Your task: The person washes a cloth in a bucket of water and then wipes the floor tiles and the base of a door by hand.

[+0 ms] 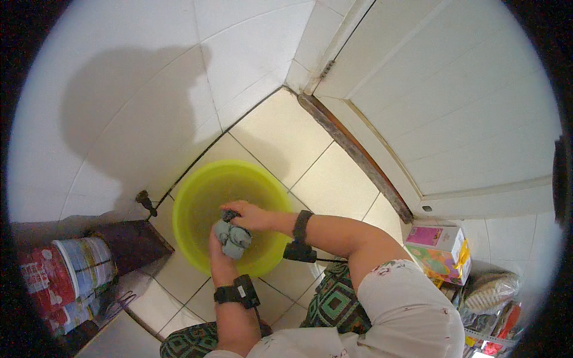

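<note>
Over a yellow-green plastic basin (188, 179), a wad of wet-looking grey cloth (233, 250) is bunched up between both hands. My left hand (216, 241) cups it from the near left side, its fingers mostly hidden behind the folds. My right hand (248, 215) comes in from the right and grips the cloth's far end, where a dark bunched patch (230, 215) shows under the fingers. Whether that patch belongs to the same cloth cannot be told. Cloudy liquid appears to fill the lower part of the basin.
The basin stands on cream floor tiles (322, 174) near a white tiled wall (250, 58). A stone sill (353, 152) runs below a white door (447, 98). Stacked tubs (85, 264) are at left; a colourful box (436, 250) and bagged items (492, 293) sit at right.
</note>
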The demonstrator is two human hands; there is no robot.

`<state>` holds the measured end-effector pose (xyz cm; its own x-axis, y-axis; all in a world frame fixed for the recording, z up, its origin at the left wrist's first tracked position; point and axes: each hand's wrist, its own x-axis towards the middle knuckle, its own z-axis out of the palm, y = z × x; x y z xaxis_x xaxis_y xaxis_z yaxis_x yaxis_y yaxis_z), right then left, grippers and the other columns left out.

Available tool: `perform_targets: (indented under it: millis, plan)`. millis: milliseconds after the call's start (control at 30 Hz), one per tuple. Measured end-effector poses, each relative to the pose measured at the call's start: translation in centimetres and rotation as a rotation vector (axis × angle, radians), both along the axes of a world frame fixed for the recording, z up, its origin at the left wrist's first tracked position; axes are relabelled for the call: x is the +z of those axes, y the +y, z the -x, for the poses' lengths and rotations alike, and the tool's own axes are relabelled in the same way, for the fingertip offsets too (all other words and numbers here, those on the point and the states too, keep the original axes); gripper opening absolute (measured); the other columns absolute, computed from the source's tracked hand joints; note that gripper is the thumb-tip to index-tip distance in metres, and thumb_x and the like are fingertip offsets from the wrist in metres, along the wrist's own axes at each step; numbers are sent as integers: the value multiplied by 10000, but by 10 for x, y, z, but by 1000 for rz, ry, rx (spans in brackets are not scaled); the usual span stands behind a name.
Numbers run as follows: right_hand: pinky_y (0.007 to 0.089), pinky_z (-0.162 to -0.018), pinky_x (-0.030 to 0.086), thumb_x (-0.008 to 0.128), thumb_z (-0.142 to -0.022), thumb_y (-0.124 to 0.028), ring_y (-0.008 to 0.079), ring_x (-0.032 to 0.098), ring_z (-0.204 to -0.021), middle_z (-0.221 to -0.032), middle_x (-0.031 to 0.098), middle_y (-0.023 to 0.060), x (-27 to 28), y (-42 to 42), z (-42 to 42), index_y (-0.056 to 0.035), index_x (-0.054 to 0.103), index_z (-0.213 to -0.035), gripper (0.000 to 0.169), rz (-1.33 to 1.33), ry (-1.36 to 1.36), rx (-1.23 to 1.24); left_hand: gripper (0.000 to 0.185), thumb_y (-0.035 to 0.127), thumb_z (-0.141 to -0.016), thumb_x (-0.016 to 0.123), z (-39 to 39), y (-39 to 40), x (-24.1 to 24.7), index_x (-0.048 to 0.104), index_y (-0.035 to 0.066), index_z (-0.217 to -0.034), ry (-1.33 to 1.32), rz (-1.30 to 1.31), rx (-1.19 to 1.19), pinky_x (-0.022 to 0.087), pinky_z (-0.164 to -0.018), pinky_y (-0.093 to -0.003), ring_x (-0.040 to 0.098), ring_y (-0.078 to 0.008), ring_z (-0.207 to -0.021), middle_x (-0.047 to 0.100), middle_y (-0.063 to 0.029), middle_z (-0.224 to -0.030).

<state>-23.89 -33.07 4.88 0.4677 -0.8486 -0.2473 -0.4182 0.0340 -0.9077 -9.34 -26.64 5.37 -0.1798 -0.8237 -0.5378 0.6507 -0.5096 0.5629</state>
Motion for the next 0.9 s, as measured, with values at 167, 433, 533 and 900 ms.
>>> perform_targets:
  millis: [167,433,533,900]
  plan:
    - [342,-889,402,532,-724,-48,301,523,-977,-1049,548,166,-17,0,10,-57,404,-1238,530,128,-174,113,429,404,-871,448,-3,-11,23,497,75,-1142,-110,118,-57,449,-759,-295,541,-166,-893,553,-35,-1034]
    - [339,-846,418,565,-669,-38,307,535,-965,-1017,561,177,-19,-10,29,-36,431,-1208,556,228,119,-48,360,356,-848,476,-26,-23,-7,535,67,-1055,-110,-45,178,475,-622,-304,566,-185,-730,577,-56,-850]
    - [353,-827,427,560,-661,-34,324,543,-936,-997,560,186,11,-22,21,-21,433,-1197,550,204,-163,-71,253,303,-827,501,-27,-31,-14,564,88,-946,-69,-99,223,475,-563,-334,571,-210,-662,569,-56,-769]
    - [410,-787,429,599,-658,-68,356,511,-920,-969,522,214,-11,-1,22,-8,451,-1144,512,160,306,133,307,311,-832,517,-38,-38,-43,547,92,-1044,327,31,297,464,-599,-317,525,-192,-727,532,-85,-868]
